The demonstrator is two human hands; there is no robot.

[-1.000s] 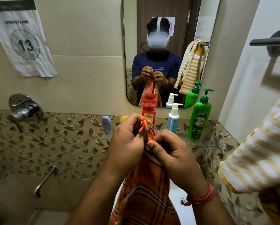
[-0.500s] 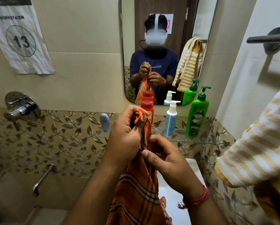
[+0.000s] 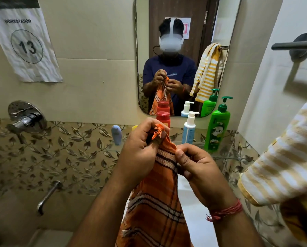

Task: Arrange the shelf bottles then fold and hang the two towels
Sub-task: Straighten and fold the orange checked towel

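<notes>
The striped yellow towel (image 3: 281, 168) fills the right edge, draped over something out of view below the bare towel bar (image 3: 291, 45), so it looks not yet folded and hung properly; it seems thick and soft, best taken by two corners of one edge. The orange checked towel (image 3: 158, 207) hangs in front of the person, between the two hands and down past the bottom of the view; it appears thin, light and limp, likely to slump and slide unless pinched at its corners or along the hem. The left hand (image 3: 140, 154) grips the fringed top corner, fingers curled round the bunched cloth, while the right hand (image 3: 199, 168) pinches the edge just beside it, thumb pressed on the striped border. On the glass shelf (image 3: 224, 157) under the mirror (image 3: 183, 56) the bottles stand upright in a row, seemingly already arranged: a green pump bottle (image 3: 217, 129) farthest right, a pale blue pump bottle (image 3: 188, 131) beside it, a red bottle (image 3: 164, 120) partly behind the left hand, and a small blue bottle (image 3: 116, 134) well to the left; how full any of them is cannot be told, since all are opaque
</notes>
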